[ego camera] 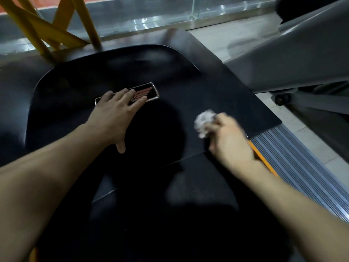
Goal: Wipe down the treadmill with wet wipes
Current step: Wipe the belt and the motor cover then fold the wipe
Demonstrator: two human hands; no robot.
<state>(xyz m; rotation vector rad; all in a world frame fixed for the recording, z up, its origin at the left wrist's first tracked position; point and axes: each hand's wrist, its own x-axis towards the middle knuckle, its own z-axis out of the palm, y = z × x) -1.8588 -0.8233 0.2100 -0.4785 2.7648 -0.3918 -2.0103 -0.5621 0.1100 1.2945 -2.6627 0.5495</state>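
1. Setting: pale tiled floor (311,140) with a glass panel (132,8) along the far edge. A yellow frame (62,35) is cut off at top left, and a grey machine (292,53) is cut off at right.
2. The treadmill motor cover (217,87), black, fills the centre. The belt (198,186) below it is lost in deep shadow.
3. At the right edge we see a ribbed side rail (302,167) with an orange strip (264,161), partly hidden by the right forearm.
4. Hard to make out: the right hand (230,140) and the wet wipe (204,121) are motion-blurred, so we cannot tell whether the wipe touches the cover.
5. Markings: one badge (149,91), chrome-edged with red slanted stripes. Its left part lies under fingers, and no lettering is legible.
6. Hands, count two and well apart. The left hand (115,118) lies flat on the cover, fingers spread over the badge. The right hand grips the crumpled white wipe above the cover's right side.
7. Counts: one wipe, one badge.
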